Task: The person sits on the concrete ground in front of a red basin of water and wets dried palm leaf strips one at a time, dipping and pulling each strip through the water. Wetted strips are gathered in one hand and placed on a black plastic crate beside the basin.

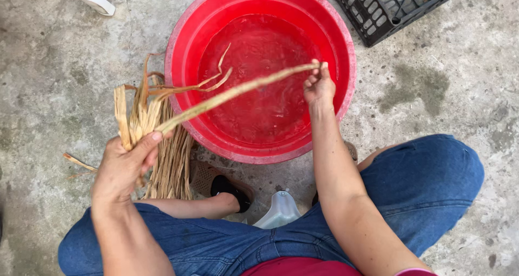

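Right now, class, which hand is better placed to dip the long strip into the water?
The right hand. It pinches the far end of the long strip directly above the water in the red basin, while the left hand grips the bundle outside the rim.

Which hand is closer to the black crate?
Right. The right hand is over the red basin, pinching a straw strip, just below-left of the black crate. The left hand holds the straw bundle far left.
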A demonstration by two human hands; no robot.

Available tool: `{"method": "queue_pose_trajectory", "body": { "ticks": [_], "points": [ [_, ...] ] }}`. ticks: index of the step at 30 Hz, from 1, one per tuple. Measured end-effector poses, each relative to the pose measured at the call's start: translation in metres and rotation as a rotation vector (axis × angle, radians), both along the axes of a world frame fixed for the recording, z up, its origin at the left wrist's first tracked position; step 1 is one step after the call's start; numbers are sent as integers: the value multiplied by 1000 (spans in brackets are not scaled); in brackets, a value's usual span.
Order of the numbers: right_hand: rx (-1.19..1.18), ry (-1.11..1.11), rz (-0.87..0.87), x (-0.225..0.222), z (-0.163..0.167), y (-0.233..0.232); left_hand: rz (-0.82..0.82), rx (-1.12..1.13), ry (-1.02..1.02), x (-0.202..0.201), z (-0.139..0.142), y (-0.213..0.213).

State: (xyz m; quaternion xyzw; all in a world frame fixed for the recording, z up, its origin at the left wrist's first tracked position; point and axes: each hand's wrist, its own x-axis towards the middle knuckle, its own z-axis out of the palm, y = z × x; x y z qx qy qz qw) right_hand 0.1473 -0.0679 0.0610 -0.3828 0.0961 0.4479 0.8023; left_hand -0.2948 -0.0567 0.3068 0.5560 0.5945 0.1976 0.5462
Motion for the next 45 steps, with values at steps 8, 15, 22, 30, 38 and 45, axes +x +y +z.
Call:
{"method": "queue_pose_trajectory", "body": {
  "ticks": [8, 15, 22, 30, 38, 45],
  "points": [
    [11, -266, 1012, -166, 80, -1, -112, -43, 58, 67, -81, -1],
    [-136, -49, 674, -136, 10, 16, -201, -132, 93, 49, -56, -8],
    [-171, 115, 256, -8, -52, 5, 79, 39, -98, -28, 35, -13],
    [-133, -107, 256, -19, 32, -8, 163, 182, -491, -37, 24, -4],
    [88, -277, 1021, -185, 75, 0, -121, -106, -47, 72, -89, -12],
    [-200, -205, 557, -94, -55, 10, -346, -159, -78, 82, -83, -41]
  ]
}}
